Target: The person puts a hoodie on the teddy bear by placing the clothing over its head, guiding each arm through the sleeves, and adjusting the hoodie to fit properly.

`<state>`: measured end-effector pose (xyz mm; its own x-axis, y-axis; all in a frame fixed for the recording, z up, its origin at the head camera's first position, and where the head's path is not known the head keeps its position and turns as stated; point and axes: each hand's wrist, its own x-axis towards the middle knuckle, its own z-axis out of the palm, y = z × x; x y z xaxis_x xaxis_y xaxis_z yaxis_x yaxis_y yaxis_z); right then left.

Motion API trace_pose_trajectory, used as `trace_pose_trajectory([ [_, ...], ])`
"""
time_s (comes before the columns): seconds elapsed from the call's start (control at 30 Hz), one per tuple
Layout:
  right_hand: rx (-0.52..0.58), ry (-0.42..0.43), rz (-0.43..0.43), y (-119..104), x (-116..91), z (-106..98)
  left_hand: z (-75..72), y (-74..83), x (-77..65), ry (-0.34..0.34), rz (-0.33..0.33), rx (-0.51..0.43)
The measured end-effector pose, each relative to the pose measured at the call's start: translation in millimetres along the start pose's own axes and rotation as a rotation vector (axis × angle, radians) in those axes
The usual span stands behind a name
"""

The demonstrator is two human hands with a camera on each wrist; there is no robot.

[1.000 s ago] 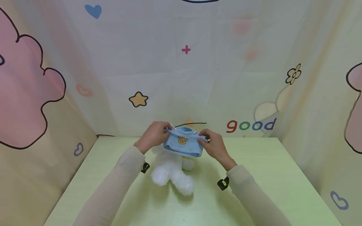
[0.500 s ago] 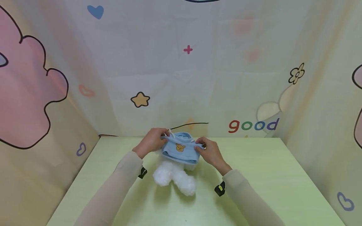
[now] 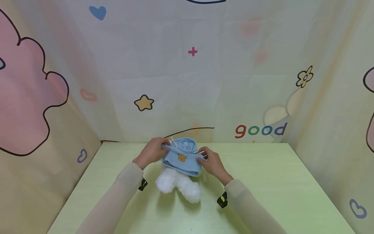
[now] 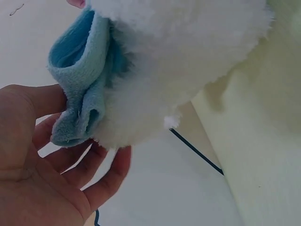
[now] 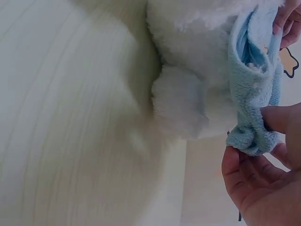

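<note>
A small light-blue hoodie (image 3: 187,161) with a bear face on its front and white drawstrings lies over a white fluffy plush toy (image 3: 189,191). Below its hem the toy's two legs show; head and body are hidden in the head view. My left hand (image 3: 152,151) pinches one sleeve, and my right hand (image 3: 212,164) pinches the other. In the left wrist view the sleeve (image 4: 77,115) is bunched between thumb and fingers, with fingertips by the white fur (image 4: 155,89). The right wrist view has the toy's arm (image 5: 178,101) outside the hoodie, beside the gripped sleeve (image 5: 251,134).
A pale green table (image 3: 263,195) carries the toy. Behind it hangs a printed cloth backdrop (image 3: 163,65), with side curtains (image 3: 339,130) at left and right. Black straps with small devices (image 3: 222,200) sit at both wrists.
Both hands have moved down and slightly left with the hoodie, which now covers the toy's body and leaves the legs showing. Both grips on the sleeves stay the same.
</note>
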<state>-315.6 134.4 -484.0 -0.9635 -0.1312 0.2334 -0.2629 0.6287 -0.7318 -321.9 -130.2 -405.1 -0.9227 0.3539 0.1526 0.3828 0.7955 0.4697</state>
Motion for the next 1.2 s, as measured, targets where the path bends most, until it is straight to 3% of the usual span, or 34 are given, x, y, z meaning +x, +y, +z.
trace_pose_trajectory([
  [0.17, 0.001, -0.029, 0.034, 2.8, -1.3, 6.9, 5.7, -11.9, -3.0, 0.006, -0.083, 0.043],
  [0.4, 0.02, -0.09, 0.088, 4.5, -1.3, 16.6, 13.5, -31.9, -3.7, 0.041, -0.068, -0.004],
  [0.63, 0.292, -0.241, 0.283, 0.4, -2.6, 24.9, 12.2, -42.9, -7.4, 0.004, -0.111, -0.104],
  [0.7, 0.319, -0.237, 0.283, -0.4, -2.4, 27.2, 12.0, -46.6, -7.5, 0.002, -0.107, -0.119],
  [0.87, 0.206, -0.164, 0.216, -2.2, -3.1, 28.8, 15.0, -51.4, -9.0, 0.034, -0.111, -0.146],
  [1.2, 0.082, -0.076, 0.122, -5.1, -8.9, -1.5, 27.1, -33.5, -15.3, 0.067, -0.144, -0.246],
])
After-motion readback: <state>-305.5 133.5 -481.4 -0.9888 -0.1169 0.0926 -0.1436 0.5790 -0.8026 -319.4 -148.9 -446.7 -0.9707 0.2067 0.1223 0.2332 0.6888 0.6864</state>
